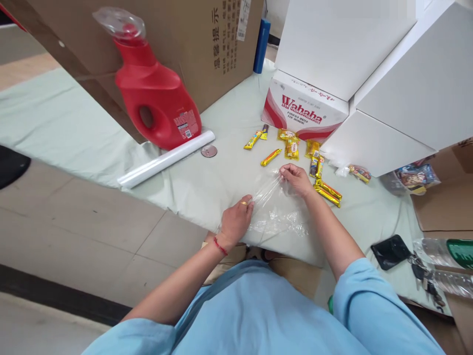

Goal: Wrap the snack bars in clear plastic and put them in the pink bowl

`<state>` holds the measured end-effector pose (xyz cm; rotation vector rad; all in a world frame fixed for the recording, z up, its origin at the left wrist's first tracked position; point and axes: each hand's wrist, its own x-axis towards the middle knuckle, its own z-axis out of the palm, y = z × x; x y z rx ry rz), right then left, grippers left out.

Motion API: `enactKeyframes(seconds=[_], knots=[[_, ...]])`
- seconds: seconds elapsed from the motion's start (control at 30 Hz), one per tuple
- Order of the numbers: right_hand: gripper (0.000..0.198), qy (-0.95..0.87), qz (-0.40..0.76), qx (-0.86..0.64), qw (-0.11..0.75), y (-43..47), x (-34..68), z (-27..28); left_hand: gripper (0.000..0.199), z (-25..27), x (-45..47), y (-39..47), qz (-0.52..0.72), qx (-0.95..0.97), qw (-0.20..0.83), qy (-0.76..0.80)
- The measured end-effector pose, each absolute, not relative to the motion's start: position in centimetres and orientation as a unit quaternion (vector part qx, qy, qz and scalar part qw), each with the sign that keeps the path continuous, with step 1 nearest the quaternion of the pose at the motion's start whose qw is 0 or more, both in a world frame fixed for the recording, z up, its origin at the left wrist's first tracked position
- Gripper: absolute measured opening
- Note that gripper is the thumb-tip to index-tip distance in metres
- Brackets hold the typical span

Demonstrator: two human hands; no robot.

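A thin, crinkled piece of clear plastic film [279,219] is pulled taut between my hands; whether it is a bag or a loose sheet I cannot tell. My left hand [238,217] has its fingers closed on one edge, near the table's front. Farther off and to the right, my right hand [295,178] pinches another part between thumb and fingers. Just beyond it lie a yellow snack bar [271,157] and some yellow snack packets [291,148]. Beside the right wrist are two gold-wrapped bars [328,192] and smaller wrapped sweets [317,166].
A shiny white roll [166,160] lies at the left, against a red detergent jug [162,98]. Behind stands a large brown carton [192,44]. A Wahaha box [301,111] and white boxes [343,44] border the back right. A black phone [390,251] and plastic bottles [439,254] lie right.
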<state>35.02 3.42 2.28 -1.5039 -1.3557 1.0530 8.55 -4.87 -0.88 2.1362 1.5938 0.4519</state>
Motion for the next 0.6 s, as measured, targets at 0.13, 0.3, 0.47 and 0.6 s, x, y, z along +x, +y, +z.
enactKeyframes(seconds=[0.13, 0.3, 0.47, 0.6], knots=[[0.030, -0.553, 0.179, -0.716, 0.387, 3.1, 35.5, 1.6, 0.032, -0.8, 8.4, -4.8, 0.182, 0.761, 0.225, 0.581], [0.034, -0.641, 0.007, -0.680, 0.356, -1.5, 35.0, 3.8, 0.033, -0.7, 7.7, -5.1, 0.311, 0.743, 0.117, 0.581], [0.035, -0.780, 0.099, -0.569, 0.244, -7.3, 32.4, 3.4, 0.038, 0.8, 7.9, -4.2, 0.260, 0.863, 0.097, 0.421], [0.046, -0.791, 0.104, -0.574, 0.184, -10.4, 31.9, 1.0, 0.049, 0.8, 8.6, -2.3, 0.156, 0.901, 0.110, 0.391]])
